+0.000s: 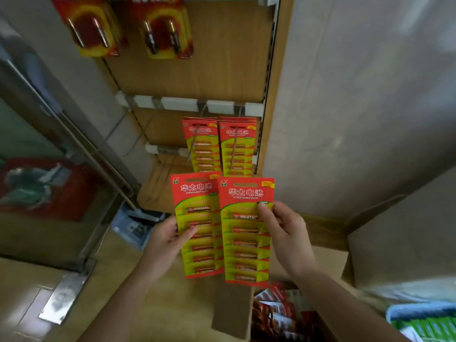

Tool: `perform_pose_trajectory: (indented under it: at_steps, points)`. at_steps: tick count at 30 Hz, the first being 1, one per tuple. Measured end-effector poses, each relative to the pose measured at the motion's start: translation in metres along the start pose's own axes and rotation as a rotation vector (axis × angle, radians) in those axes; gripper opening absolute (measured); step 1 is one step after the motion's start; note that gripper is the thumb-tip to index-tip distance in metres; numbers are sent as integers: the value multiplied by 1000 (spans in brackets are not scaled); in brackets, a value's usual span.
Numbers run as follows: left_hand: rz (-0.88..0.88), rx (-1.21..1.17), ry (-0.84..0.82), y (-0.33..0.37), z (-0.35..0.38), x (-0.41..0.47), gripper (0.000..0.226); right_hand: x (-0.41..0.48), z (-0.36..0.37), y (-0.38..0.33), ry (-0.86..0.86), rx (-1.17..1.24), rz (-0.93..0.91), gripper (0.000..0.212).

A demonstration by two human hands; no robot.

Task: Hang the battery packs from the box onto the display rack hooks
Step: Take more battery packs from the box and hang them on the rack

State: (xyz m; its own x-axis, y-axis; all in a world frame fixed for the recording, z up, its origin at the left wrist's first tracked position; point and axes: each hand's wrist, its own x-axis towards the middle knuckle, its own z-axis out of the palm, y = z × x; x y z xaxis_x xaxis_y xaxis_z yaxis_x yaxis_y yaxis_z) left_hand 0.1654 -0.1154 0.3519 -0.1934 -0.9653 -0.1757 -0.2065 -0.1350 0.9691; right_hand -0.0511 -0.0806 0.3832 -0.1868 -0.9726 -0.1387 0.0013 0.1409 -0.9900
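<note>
"Pale wall (357, 95) and a wood-backed display rack (222, 70) were what was faced. Why were two packs held up at once?"

"Time was probably meant to be saved. The first battery pack (198, 225) was pinched by the left hand (165, 240), thumb on the front and fingers behind, and the second battery pack (246, 230) was pinched the same way by the right hand (286, 233). Both were kept upright with the hang slots uppermost, so that the hooks (234, 149) could be met squarely."

"Where were they held?"

"Just below the hanging stacks (201, 146) of the same kind, near the rack's right edge, and not yet on any hook. The box (278, 314) was seen underneath, with more packs left in it."

"And the count?"

"Two packs in hand, one to each. Two hanging stacks were carried at the right end of the middle rail (182, 103), and two red-and-yellow stacks (91, 28) at the rack's top edge. How many packs lay in each stack could not be told. Thin wires lower left looked like bare hooks, though blur left that uncertain."
</note>
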Motion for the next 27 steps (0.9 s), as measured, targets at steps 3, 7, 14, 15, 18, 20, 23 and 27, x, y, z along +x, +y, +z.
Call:
perform_pose_trajectory:
  at_steps: [3, 7, 14, 15, 18, 20, 23, 27]
  points:
    - [9, -18, 1, -7, -24, 14, 20, 17, 25, 3, 50, -46, -14, 18]
    - [10, 35, -73, -13, -48, 35, 19, 33, 47, 6, 142, -61, -12, 20]
    - [-23, 62, -137, -23, -69, 59, 17, 40, 51, 19, 253, -116, 55, 30]
    - [-29, 67, -143, -24, -71, 62, 17, 41, 51, 19, 264, -126, 59, 30]
    - [-46, 51, -165, -27, -73, 72, 18, 49, 53, 19, 274, -176, 73, 28]
    - [-49, 42, -184, -28, -71, 80, 19, 56, 53, 19, 282, -207, 85, 29]
    - [-50, 33, -199, -30, -66, 91, 19, 69, 52, 18, 291, -242, 111, 31]
    - [-40, 33, -200, -30, -61, 99, 16, 87, 52, 12, 266, -258, 130, 20]
